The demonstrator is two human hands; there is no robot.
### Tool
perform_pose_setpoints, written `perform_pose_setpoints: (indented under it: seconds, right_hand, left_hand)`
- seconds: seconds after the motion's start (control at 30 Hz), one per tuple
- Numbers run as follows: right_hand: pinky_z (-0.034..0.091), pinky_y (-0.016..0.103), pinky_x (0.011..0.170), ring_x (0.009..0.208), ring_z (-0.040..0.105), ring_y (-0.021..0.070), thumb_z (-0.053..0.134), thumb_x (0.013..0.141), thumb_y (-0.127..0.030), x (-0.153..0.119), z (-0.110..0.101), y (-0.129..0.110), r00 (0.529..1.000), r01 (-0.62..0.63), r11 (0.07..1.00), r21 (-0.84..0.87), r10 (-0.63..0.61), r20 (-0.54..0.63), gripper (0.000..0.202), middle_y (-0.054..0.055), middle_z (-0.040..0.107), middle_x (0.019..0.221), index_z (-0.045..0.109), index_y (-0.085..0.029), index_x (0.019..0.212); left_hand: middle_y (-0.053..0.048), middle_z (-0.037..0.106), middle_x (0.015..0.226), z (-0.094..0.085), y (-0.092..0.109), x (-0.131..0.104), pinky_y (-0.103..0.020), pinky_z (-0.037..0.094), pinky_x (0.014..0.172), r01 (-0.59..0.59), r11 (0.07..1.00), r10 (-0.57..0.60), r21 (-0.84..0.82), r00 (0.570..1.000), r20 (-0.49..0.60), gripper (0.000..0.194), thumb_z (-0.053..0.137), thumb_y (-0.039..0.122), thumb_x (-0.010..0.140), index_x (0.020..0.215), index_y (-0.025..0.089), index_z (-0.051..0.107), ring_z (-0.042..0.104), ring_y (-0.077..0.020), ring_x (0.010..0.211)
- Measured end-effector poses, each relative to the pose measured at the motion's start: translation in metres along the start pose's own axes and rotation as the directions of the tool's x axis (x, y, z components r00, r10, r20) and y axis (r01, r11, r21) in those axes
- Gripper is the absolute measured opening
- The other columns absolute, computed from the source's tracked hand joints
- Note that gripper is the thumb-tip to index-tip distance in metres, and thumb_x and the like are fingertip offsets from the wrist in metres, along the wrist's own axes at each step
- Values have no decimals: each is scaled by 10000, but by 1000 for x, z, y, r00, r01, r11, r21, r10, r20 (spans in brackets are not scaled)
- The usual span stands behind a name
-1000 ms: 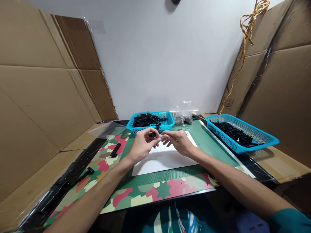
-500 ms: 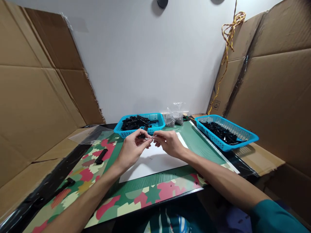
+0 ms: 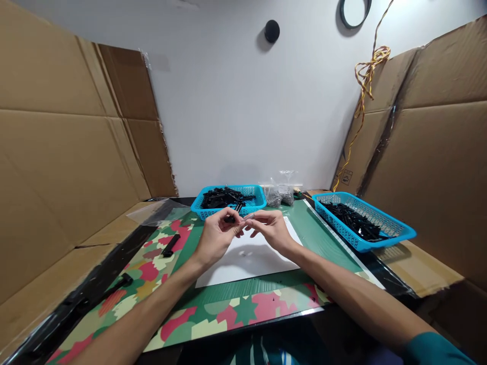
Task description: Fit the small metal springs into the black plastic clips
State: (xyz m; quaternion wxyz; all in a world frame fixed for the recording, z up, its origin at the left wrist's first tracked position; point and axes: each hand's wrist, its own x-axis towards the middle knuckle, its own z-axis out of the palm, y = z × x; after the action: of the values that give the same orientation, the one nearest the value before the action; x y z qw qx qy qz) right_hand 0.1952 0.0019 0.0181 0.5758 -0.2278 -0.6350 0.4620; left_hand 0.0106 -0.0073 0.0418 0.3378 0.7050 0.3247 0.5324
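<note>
My left hand [image 3: 217, 234] is closed around a slim black plastic part [image 3: 238, 207], whose end sticks up past the fingers toward the far basket. My right hand [image 3: 271, 230] has thumb and forefinger pinched together right against the left fingertips. Whatever small thing lies in that pinch is too tiny to make out. Both hands are above a white sheet of paper [image 3: 224, 271]. Small pale bits [image 3: 243, 253], blurred, show on or just over the paper beneath the fingers.
A blue basket [image 3: 198, 212] of black parts stands behind my hands, another blue basket [image 3: 395, 238] at the right. Clear bags [image 3: 287, 196] of small pieces lean at the wall. Black parts [image 3: 171, 245] lie on the patterned mat at left. Cardboard walls [image 3: 441, 167] flank the table.
The camera view has tilted up and shifted left. Both hands stay together over the paper, and pale bits now show below them more plainly than before.
</note>
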Motion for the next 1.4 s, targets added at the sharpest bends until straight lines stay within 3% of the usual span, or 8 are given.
perform_pose_setpoints:
  seconds: [0.2, 0.37, 0.5, 0.73, 1.0, 1.23, 1.3, 1.4]
  right_hand:
    - [611, 343, 750, 739, 663, 164, 877, 808, -479, -1, 10, 3, 991, -56, 977, 208, 79, -104, 314, 47, 740, 866, 785, -178, 807]
    - [622, 353, 838, 776, 710, 167, 884, 790, -550, 5, 3, 6, 967, -61, 933, 355, 144, -212, 408, 28, 753, 877, 682, -206, 875]
    - [635, 322, 726, 718, 710, 167, 922, 725, -559, 12, -14, 8, 938, -36, 916, 400, 169, -303, 485, -9, 709, 761, 607, -220, 870]
    - [571, 263, 477, 480, 503, 103, 899, 758, -439, 12, -26, 11, 936, -43, 945, 324, 152, -319, 484, -99, 579, 616, 575, -263, 1072]
    - [607, 310, 533, 510, 630, 138, 789, 884, -473, 8, -25, 11, 981, -5, 998, 61, 17, -196, 325, -5, 684, 679, 749, -167, 984]
    - [651, 430, 907, 994, 800, 283, 812, 854, -474, 6, -23, 2, 983, -138, 948, 285, 166, -76, 334, 131, 826, 1018, 772, -160, 963]
    - [647, 412, 886, 1007, 793, 272, 867, 814, -443, 4, -22, -2, 990, -119, 965, 233, 132, -40, 355, 120, 823, 1075, 764, -178, 1026]
    - [618, 349, 673, 749, 763, 222, 827, 857, -495, 1, -23, -2, 992, -101, 995, -14, 102, 68, 348, 91, 799, 862, 760, -168, 954]
  left_hand:
    - [0, 674, 795, 6, -1, 0, -296, 597, 656, 48, 994, -46, -95, 999, 18, 329, 840, 441, 864, 911, 182, 642, 697, -159, 673]
    - [-99, 749, 1069, 6, -7, 1, -350, 599, 816, 26, 991, -19, -133, 998, 54, 374, 690, 544, 968, 1014, 174, 719, 722, -225, 956]
    - [-80, 733, 1062, 4, -12, 0, -328, 552, 779, 6, 986, 4, -169, 998, 56, 353, 670, 522, 994, 1143, 202, 656, 689, -188, 868]
    - [17, 652, 780, 1, -4, -3, -265, 359, 623, 92, 906, -50, -413, 992, 113, 444, 683, 424, 987, 1291, 271, 397, 513, -139, 643]
    - [28, 541, 590, -7, 18, -9, -312, 336, 651, 204, 838, -124, -507, 974, 187, 382, 547, 231, 882, 1259, 203, 491, 457, -175, 585]
    - [37, 459, 527, -6, 21, -8, -326, 320, 607, 193, 831, -143, -521, 980, 136, 336, 555, 265, 756, 1083, 196, 582, 402, -176, 519]
    - [33, 464, 529, -7, 19, -7, -326, 320, 604, 187, 832, -139, -522, 982, 131, 315, 554, 271, 748, 1052, 194, 582, 406, -176, 527]
    - [30, 510, 558, -7, 17, -5, -317, 336, 618, 184, 860, -141, -476, 982, 124, 334, 574, 255, 730, 1058, 194, 565, 432, -170, 558]
